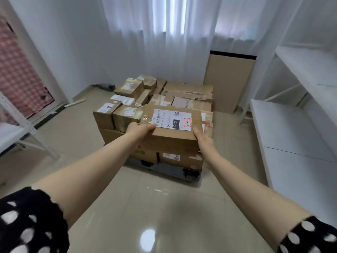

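A brown cardboard box (175,141) with a white shipping label marked "010" is held out in front of me, over the near edge of a stack of parcels. My left hand (139,129) grips its near left corner, thumb on top. My right hand (202,138) grips its near right corner, with its fingers hidden under the box. Both arms are stretched forward.
Several taped cardboard parcels (127,99) are piled on a low dark cart (169,169) on the tiled floor. A tall flat carton (228,81) leans by the curtain. White shelves (291,136) line the right side, and a white rack (16,132) stands at left.
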